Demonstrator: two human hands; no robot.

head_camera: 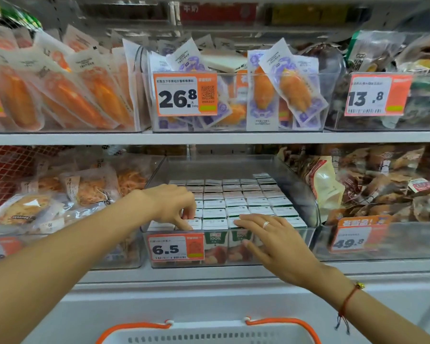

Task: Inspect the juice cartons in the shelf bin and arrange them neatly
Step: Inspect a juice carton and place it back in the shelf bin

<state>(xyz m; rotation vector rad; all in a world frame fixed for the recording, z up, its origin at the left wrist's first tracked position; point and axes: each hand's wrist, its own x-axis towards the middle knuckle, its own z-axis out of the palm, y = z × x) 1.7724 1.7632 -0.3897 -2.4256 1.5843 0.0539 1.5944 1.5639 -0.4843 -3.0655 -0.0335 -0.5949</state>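
Several small juice cartons [236, 202] with white tops stand packed in rows inside a clear plastic bin [305, 192] on the lower shelf. Green "100%" carton fronts [215, 247] show through the bin's front wall beside a 6.5 price tag [175, 248]. My left hand [174, 203] reaches into the front left of the bin, fingers curled down onto the carton tops there. My right hand [273, 238] lies flat with straight fingers across the front-row carton tops and the bin's front rim, a ring on one finger.
Bins of packaged snacks flank the juice bin on the left [60, 199] and right [382, 184]. The upper shelf [209, 138] holds more packets with 26.8 and 13.8 tags. A white basket with orange handles [209, 331] sits below, in front of me.
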